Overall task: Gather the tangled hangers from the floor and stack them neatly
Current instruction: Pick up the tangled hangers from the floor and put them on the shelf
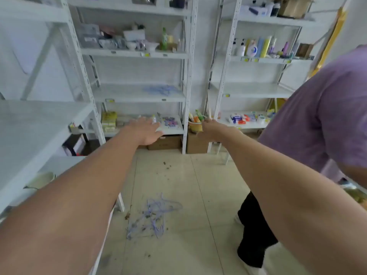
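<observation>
Both arms are shown extended forward at about shelf height, with the tangled hangers (153, 217) lying on the tiled floor (198, 195) well below and between the forearms, nearer the viewer than either hand. The left hand (146, 131) is seen with its fingers straight and slightly spread, nothing being held; the right hand (210, 129) is seen from behind, and whether its fingers are apart or curled cannot be told, though nothing is visibly held. The heap is displaced slightly toward the left forearm, so the left hand is judged the nearer, although both are well apart from it and a downward and backward reach is called for. The long axis of the heap is read as running diagonally from the near left to the far right, with one triangular frame directed to the right; individual hooks cannot be resolved. A second cluster of hangers (161, 89) is seen on a white shelf (129, 98) ahead, judged the likely stacking place. A person in a purple shirt (321, 116) stands at right
</observation>
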